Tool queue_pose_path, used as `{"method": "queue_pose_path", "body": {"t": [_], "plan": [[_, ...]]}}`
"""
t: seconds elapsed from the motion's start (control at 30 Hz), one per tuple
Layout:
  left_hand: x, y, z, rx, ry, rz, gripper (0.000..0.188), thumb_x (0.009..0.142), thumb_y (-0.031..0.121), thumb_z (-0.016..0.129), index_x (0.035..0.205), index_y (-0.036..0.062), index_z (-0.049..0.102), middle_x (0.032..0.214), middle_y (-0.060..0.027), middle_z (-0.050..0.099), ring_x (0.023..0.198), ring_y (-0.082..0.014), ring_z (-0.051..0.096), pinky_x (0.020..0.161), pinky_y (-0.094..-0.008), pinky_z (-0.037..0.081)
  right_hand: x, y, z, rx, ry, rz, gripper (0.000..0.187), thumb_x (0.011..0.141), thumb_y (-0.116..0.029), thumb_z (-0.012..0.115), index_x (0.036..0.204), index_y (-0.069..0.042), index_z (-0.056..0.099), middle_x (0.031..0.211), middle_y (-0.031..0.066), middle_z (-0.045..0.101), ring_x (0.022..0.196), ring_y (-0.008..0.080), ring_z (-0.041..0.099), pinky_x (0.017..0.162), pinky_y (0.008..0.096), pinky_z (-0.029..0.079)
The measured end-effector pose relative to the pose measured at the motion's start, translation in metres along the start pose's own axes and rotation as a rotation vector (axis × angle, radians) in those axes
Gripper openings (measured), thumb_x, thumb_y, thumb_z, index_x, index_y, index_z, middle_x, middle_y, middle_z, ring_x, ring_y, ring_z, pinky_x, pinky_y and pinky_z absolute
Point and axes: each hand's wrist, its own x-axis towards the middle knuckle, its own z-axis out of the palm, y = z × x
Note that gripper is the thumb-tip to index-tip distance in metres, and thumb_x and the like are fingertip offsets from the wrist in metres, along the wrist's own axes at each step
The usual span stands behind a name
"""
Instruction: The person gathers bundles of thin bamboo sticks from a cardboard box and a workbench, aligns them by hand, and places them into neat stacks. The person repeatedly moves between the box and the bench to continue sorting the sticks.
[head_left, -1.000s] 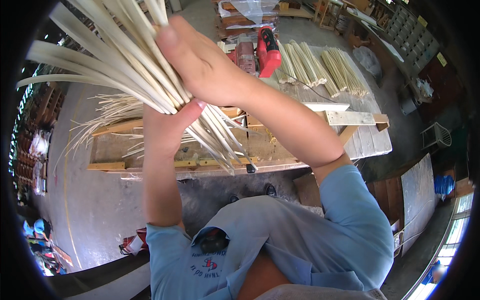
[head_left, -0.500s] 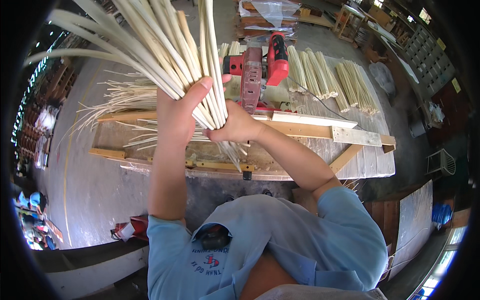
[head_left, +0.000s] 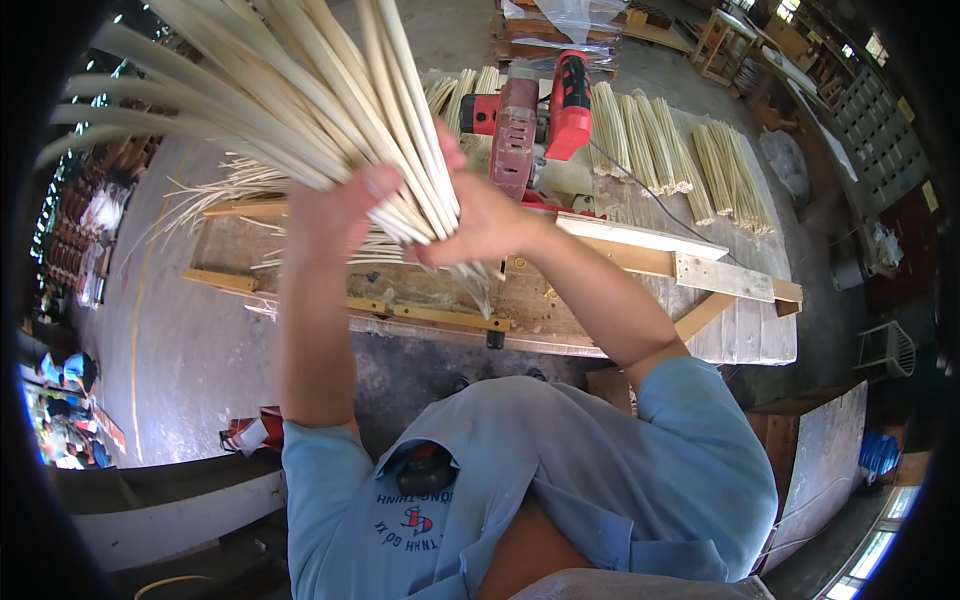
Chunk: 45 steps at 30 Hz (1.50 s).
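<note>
A thick bundle of pale rattan canes (head_left: 330, 110) is raised over the workbench, its long ends fanning toward the upper left. My left hand (head_left: 345, 215), smeared by motion, is wrapped around the bundle, its thumb across the front and fingertips showing past the far side. Closed about the lower end is my right hand (head_left: 480, 222), with short cane tips poking out beneath it. Just beyond my right hand stands a red and black power saw (head_left: 520, 130) on the bench. Loose canes (head_left: 235, 190) lie on the bench to the left, partly hidden by my left arm.
Several sorted cane bundles (head_left: 640, 140) lie at the bench's far right. A cable (head_left: 640, 188) runs rightward from the saw. Wooden rails (head_left: 650, 258) frame the bench's near side (head_left: 540, 325). A white chair (head_left: 887, 350) stands on the floor at right.
The cane bundle has tilted a little more to the left in my hands. My left forearm has shifted left and blurred, while my right hand keeps its grip. The view has moved slightly.
</note>
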Motion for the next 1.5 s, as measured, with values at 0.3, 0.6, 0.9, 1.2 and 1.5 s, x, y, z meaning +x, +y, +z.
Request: {"method": "queue_pose_path", "body": {"t": [0.3, 0.6, 0.9, 1.2, 1.5], "plan": [[-0.069, -0.12, -0.01, -0.014, 0.222, -0.219, 0.057, 0.082, 0.018, 0.078, 0.13, -0.0024, 0.054, 0.114, -0.0094, 0.066, 0.103, -0.0189, 0.064, 0.092, -0.0347, 0.052, -0.045, 0.112, 0.043, -0.081, 0.228, 0.044, 0.087, 0.067, -0.026, 0.091, 0.141, -0.008, 0.048, 0.129, 0.0138, 0.062, 0.118, 0.025, 0.06, 0.104, 0.0367, 0.046], [-0.05, -0.08, 0.008, -0.042, 0.279, -0.093, 0.055, 0.083, 0.017, 0.078, 0.13, -0.002, 0.055, 0.112, -0.0094, 0.067, 0.101, -0.0181, 0.065, 0.087, -0.034, 0.055, -0.046, 0.043, 0.024, 0.012, 0.226, 0.139, 0.068, 0.068, -0.019, 0.087, 0.127, -0.004, 0.058, 0.109, 0.0128, 0.069, 0.098, 0.0236, 0.067, 0.09, 0.0361, 0.054], [-0.081, -0.137, 0.02, 0.082, 0.386, -0.303, 0.05, 0.084, 0.008, 0.076, 0.129, -0.0013, 0.055, 0.114, -0.009, 0.066, 0.102, -0.018, 0.064, 0.09, -0.0328, 0.053, -0.078, 0.12, 0.04, -0.093, 0.271, 0.249, 0.082, 0.069, -0.026, 0.088, 0.138, -0.004, 0.049, 0.122, 0.0167, 0.065, 0.113, 0.0283, 0.063, 0.102, 0.0401, 0.049], [-0.078, -0.126, 0.02, 0.088, 0.205, -0.272, 0.064, 0.083, 0.005, 0.075, 0.14, 0.0011, 0.047, 0.122, -0.008, 0.063, 0.111, -0.0181, 0.06, 0.095, -0.0345, 0.051, -0.072, 0.1, 0.028, -0.151, 0.192, 0.182, 0.088, 0.065, -0.024, 0.092, 0.14, -0.006, 0.048, 0.132, 0.0183, 0.059, 0.123, 0.0332, 0.058, 0.106, 0.0418, 0.046], [-0.078, -0.138, 0.021, 0.089, 0.147, -0.169, 0.074, 0.085, 0.009, 0.073, 0.148, -0.0008, 0.035, 0.132, -0.0124, 0.056, 0.121, -0.021, 0.056, 0.104, -0.0378, 0.045, -0.071, 0.133, 0.052, -0.079, 0.44, 0.147, 0.077, 0.068, -0.021, 0.09, 0.135, -0.009, 0.054, 0.125, 0.0171, 0.063, 0.116, 0.034, 0.061, 0.1, 0.0419, 0.05]]}}
